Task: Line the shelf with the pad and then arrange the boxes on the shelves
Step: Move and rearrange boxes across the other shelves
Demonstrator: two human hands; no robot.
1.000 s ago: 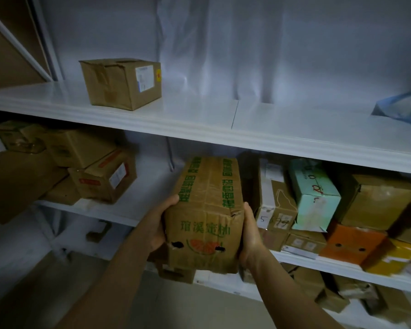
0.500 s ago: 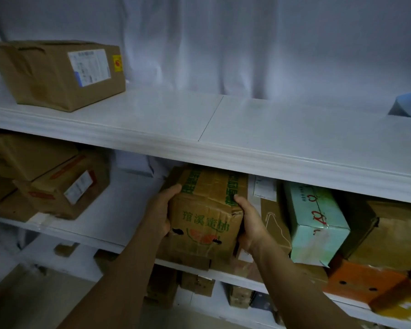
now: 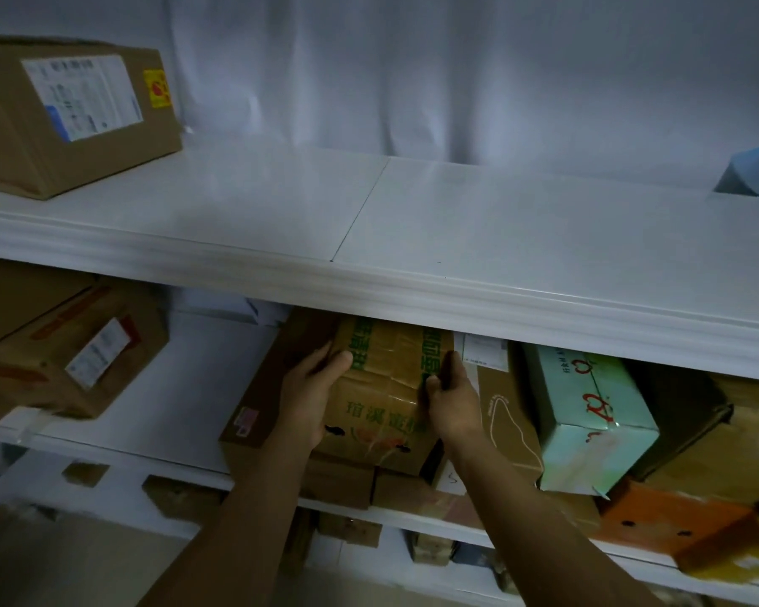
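While left hand point(image 3: 310, 398) and right hand point(image 3: 452, 403) grip the green-printed brown cardboard box point(image 3: 384, 383), fingers point(image 3: 342, 357) curled round its sides, it sits atop lower cartons point(image 3: 338, 479) on the white middle shelf point(image 3: 185, 409); arranging looks partway done.

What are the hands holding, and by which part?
They hold the brown box with green print. The left hand grips its left side, and the right hand grips its right side.
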